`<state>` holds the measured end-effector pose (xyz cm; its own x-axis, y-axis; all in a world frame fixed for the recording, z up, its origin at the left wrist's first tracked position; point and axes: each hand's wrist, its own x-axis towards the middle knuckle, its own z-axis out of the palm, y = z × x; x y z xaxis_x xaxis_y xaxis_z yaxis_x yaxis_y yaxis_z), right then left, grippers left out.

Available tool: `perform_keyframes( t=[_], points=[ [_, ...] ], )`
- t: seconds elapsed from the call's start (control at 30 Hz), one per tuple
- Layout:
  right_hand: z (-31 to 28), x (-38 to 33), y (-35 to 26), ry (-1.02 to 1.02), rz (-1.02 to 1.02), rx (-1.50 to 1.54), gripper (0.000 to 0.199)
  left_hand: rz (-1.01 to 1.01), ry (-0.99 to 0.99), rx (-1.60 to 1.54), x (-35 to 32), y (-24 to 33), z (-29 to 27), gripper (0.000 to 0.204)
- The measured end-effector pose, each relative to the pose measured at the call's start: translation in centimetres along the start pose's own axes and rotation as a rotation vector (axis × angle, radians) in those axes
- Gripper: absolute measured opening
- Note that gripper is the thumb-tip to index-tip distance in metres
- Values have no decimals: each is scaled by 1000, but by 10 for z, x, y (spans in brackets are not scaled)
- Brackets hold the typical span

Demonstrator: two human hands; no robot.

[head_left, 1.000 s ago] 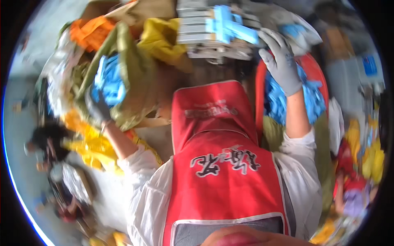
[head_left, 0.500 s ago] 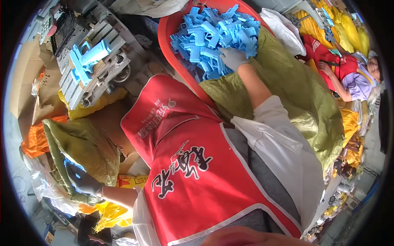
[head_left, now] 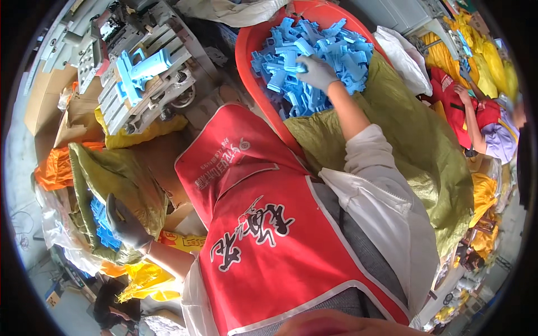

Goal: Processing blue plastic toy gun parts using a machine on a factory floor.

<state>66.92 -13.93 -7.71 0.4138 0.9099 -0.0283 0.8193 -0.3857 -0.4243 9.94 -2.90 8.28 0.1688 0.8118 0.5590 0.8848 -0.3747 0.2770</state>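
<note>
My right hand [head_left: 318, 74], in a grey glove, is over the heap of light-blue toy pistol parts [head_left: 336, 49] in a red tub [head_left: 246, 67]. Its thumb and fingers are curled around a blue toy pistol part [head_left: 291, 60] at the top of the heap. At the lower left, my left hand [head_left: 124, 224], also gloved, has its fingers stretched out and nothing in them. It is beside the mouth of an olive-green sack [head_left: 120, 179], where more blue parts [head_left: 102, 227] show. Blue pistol-shaped pieces [head_left: 140, 73] rest on the slatted metal machine bed [head_left: 120, 109].
Another olive-green sack [head_left: 414, 151] drapes from the tub's near side along my right arm. Cardboard [head_left: 50, 106] and an orange bag [head_left: 56, 168] are at left. A co-worker in a red apron [head_left: 448, 92] is at the far right, near yellow sacks [head_left: 499, 61].
My left hand has lifted away from the sack's opening and its fingers have straightened, uncovering the blue parts inside. My right hand has shifted slightly over the heap. The whole view has tilted a little.
</note>
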Motion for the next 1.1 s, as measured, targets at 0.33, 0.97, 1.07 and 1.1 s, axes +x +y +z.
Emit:
perform_keyframes(
  t=[0.33, 0.97, 1.07, 1.1],
  points=[
    [-68, -69, 45, -46, -16, -58, 36, -11, -14, -248, 9, -11, 20, 24],
    [-101, -86, -36, -25, 199, 961, 28, 418, -341, -460, 165, 79, 87, 35],
    [-89, -59, -81, 194, -184, 919, 26, 348, -401, -580, 165, 73, 86, 34],
    [-86, -48, -105, 295, -291, 766, 26, 311, -364, -626, 161, 73, 84, 33]
  ],
)
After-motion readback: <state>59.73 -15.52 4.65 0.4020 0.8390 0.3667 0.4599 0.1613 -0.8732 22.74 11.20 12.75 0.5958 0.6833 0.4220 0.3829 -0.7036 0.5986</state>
